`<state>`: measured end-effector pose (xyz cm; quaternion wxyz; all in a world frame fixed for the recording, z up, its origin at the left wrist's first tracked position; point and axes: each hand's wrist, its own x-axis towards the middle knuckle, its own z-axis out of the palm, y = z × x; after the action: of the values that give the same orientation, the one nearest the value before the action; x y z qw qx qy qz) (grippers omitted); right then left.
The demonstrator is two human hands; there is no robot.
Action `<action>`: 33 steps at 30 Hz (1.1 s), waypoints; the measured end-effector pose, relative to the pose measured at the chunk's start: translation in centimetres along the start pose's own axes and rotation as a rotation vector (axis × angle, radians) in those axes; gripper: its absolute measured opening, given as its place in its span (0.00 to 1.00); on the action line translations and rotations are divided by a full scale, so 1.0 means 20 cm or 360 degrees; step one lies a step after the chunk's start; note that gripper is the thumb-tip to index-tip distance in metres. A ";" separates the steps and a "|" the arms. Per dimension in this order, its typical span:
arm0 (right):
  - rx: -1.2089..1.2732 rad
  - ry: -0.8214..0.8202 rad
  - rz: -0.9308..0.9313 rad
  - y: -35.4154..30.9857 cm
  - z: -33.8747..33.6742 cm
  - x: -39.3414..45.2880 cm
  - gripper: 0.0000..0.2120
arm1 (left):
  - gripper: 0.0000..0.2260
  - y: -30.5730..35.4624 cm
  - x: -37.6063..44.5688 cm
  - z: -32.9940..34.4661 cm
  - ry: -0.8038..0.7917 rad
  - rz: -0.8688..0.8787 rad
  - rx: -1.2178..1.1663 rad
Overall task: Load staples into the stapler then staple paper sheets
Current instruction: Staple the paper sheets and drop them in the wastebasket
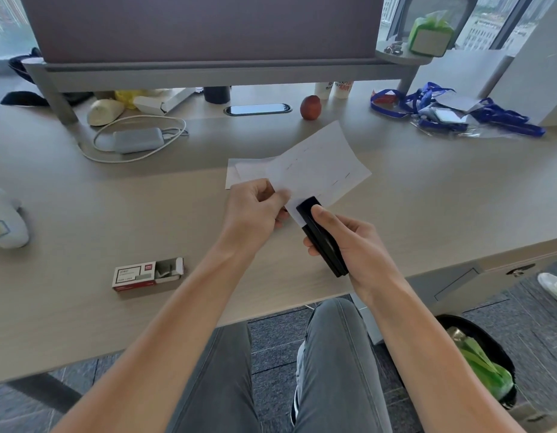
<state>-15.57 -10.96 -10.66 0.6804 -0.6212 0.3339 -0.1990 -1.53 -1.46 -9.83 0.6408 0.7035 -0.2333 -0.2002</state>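
Left hand (255,210) pinches thin, floppy paper sheets (318,167) near corner w/ right hand (352,242) gripping rigid stapler (322,237), prob. mid-staple.

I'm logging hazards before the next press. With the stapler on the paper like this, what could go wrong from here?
1. The left hand pinches the paper right beside the nose of the stapler; a fingertip could get caught.
2. The paper is held in the air and curls, so the staple may land crooked or miss a sheet.
3. The staple box lies open near the desk edge; an arm could knock it off.
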 end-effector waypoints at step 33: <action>-0.1234 -0.0091 -0.0475 0.02 0.10 0.21 0.32 | 0.19 -0.04 0.05 -0.31 0.0315 -0.0073 -0.0266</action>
<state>-11.33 -12.35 -11.93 0.3688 -0.8783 0.2713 -0.1376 2.91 3.07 -10.01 0.7122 0.6692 -0.1352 -0.1631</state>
